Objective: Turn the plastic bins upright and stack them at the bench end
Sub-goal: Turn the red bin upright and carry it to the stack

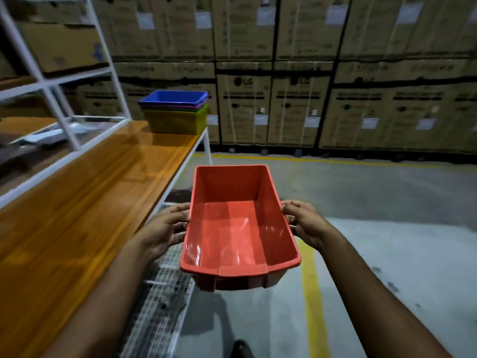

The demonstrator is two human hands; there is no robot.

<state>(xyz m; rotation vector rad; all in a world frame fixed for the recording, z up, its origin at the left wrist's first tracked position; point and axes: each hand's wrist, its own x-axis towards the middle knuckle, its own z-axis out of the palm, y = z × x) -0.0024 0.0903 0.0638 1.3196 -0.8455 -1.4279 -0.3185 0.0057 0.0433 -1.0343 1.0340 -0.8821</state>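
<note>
From the head camera, the red bin (240, 228) is upright and empty, carried in the air off the bench's long edge, over the floor and the wire mesh shelf (160, 293) below. The left hand (165, 231) holds one long side with its fingers curled against the outer wall and rim; the right hand (304, 223) grips the opposite rim, fingertips hooked over the edge. Both hands hold the bin. The stack of bins (175, 112), blue on top with pink, green and yellow beneath, sits at the far end of the wooden bench (90, 189), well apart from the red bin. To my eye, the main risk is the last step: the stack stands near the bench's end corner, so a red bin set down crooked or pushed in hard could shove the whole stack toward the edge and tip it off. If the red bin goes in skewed it may jam on the blue rim instead of nesting. The grip is only on smooth plastic sides, so a slip on the way could drop it onto the concrete floor (361, 202). The white rack frame (64, 120) stands beside the stack and could catch a swung corner. There is only this one view.
</note>
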